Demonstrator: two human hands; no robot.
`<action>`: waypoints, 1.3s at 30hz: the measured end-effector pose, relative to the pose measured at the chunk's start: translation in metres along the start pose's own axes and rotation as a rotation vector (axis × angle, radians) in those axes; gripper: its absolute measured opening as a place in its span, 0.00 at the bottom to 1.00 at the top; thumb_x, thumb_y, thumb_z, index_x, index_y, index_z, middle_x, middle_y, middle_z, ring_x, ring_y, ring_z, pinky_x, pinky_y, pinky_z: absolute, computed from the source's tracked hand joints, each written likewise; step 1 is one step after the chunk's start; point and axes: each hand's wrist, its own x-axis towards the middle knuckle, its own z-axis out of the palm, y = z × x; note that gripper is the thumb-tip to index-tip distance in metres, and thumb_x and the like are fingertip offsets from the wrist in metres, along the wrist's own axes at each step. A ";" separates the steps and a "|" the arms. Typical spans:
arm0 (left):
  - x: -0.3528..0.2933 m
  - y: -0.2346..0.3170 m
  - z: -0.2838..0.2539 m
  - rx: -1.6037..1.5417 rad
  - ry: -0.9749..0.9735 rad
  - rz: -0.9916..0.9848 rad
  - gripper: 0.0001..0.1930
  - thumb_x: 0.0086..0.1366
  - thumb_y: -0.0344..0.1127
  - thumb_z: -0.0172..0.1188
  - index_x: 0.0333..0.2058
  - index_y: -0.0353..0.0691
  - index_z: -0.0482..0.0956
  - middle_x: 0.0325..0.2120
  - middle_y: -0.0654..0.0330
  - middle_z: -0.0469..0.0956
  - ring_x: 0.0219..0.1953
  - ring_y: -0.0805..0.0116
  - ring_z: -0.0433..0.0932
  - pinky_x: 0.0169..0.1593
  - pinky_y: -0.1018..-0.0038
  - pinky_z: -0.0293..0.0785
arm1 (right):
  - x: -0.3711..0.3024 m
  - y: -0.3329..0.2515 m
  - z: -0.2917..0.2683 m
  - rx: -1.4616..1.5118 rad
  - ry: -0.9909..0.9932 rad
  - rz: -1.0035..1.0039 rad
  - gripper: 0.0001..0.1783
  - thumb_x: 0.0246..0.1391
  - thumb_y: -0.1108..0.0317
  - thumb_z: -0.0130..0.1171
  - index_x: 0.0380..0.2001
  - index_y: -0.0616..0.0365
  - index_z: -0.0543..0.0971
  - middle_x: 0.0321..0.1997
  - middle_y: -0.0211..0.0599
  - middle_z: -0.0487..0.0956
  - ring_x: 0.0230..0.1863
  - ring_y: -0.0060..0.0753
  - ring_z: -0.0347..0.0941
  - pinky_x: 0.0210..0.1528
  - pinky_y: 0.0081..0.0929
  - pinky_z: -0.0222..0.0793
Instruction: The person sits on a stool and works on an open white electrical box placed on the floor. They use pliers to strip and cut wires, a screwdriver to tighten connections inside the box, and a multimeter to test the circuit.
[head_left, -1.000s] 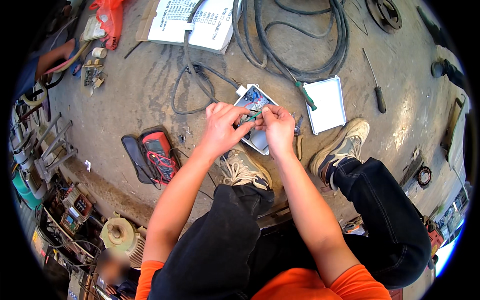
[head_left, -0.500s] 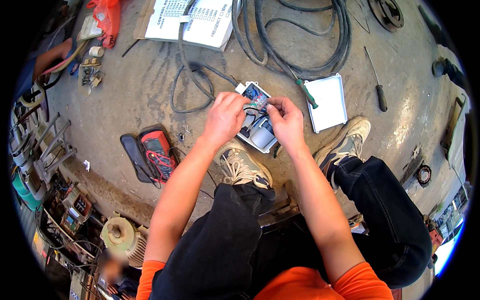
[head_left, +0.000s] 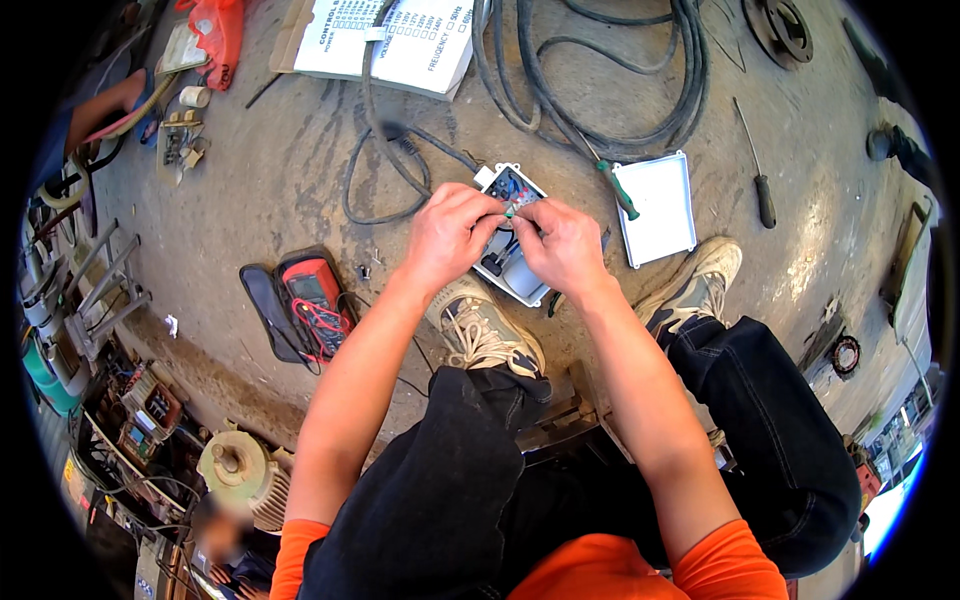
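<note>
Over an open white electrical control box, my left hand and my right hand meet fingertip to fingertip. Both are closed in a pinch on a short green wire, of which only a small bit shows between them. Inside the box are a grey cylindrical capacitor, black wires and, at the far end, blue and red parts partly covered by my fingers. A black cable enters the far left corner of the box. Its white lid lies to the right, inner side up.
A green-handled screwdriver leans against the lid; a black-handled one lies further right. At left is a red multimeter in its case. Coiled cable and a carton lie beyond. An electric motor and another person are lower left.
My right hand has moved left, from the box's right side to meet my left fingertips. The green wire now shows between both hands.
</note>
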 end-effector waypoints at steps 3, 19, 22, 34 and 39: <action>-0.001 -0.001 0.003 0.013 -0.009 0.014 0.07 0.56 0.29 0.71 0.34 0.44 0.85 0.31 0.62 0.83 0.41 0.58 0.79 0.45 0.65 0.76 | -0.001 -0.003 0.000 0.263 -0.143 0.349 0.09 0.55 0.65 0.62 0.29 0.60 0.84 0.21 0.38 0.79 0.23 0.40 0.78 0.27 0.35 0.72; -0.001 -0.014 0.002 -0.057 -0.021 0.041 0.07 0.58 0.29 0.70 0.36 0.42 0.86 0.33 0.59 0.82 0.40 0.59 0.79 0.44 0.66 0.76 | -0.008 0.010 0.007 -0.085 0.048 -0.131 0.10 0.53 0.62 0.69 0.37 0.51 0.83 0.32 0.34 0.80 0.32 0.46 0.80 0.32 0.40 0.76; -0.005 -0.013 0.005 -0.044 -0.021 -0.060 0.07 0.58 0.29 0.70 0.37 0.40 0.85 0.39 0.58 0.79 0.40 0.60 0.79 0.43 0.67 0.77 | -0.005 0.005 0.001 -0.002 -0.024 0.170 0.09 0.54 0.62 0.67 0.37 0.52 0.84 0.32 0.38 0.79 0.34 0.48 0.80 0.35 0.42 0.76; -0.011 -0.015 0.023 -0.067 0.093 -0.094 0.05 0.60 0.26 0.67 0.35 0.36 0.82 0.47 0.51 0.73 0.42 0.55 0.79 0.45 0.63 0.77 | 0.005 -0.013 -0.002 -0.339 -0.029 0.249 0.12 0.56 0.60 0.64 0.30 0.59 0.86 0.34 0.46 0.80 0.36 0.54 0.80 0.40 0.47 0.76; -0.014 -0.017 0.029 -0.092 0.132 -0.109 0.05 0.60 0.25 0.66 0.35 0.35 0.82 0.46 0.50 0.73 0.43 0.53 0.79 0.47 0.62 0.76 | -0.011 -0.011 0.011 -0.315 -0.123 0.095 0.12 0.55 0.62 0.64 0.27 0.59 0.84 0.33 0.44 0.80 0.35 0.52 0.81 0.39 0.47 0.77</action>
